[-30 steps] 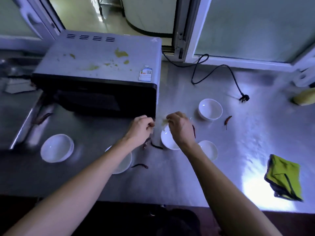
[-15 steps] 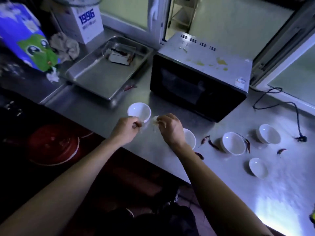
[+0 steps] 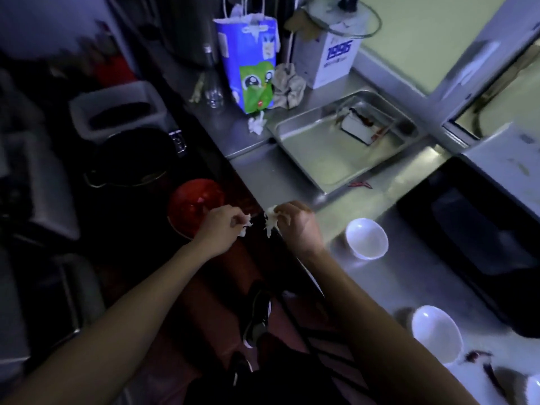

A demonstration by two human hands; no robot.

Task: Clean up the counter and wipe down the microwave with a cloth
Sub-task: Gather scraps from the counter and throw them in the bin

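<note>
left hand (image 3: 222, 225) pinching one pale scrap (image 3: 247, 226) at the fingertips; right hand (image 3: 292, 222) pinching a second pale scrap (image 3: 270, 222). both scraps held in the air between the two hands, off the edge of the surface (image 3: 292, 171), above the floor. red bin (image 3: 193, 206) just beyond the left hand, below it. judged as light, thin, limp waste, like peel or skin: easily torn, liable to slip or flutter loose. best held by a fingertip pinch near the thick end, released low over the bin. white bowl (image 3: 366, 238) just right of the right hand, on the surface. microwave (image 3: 482, 217) further right, top soiled. no cloth in view.
</note>
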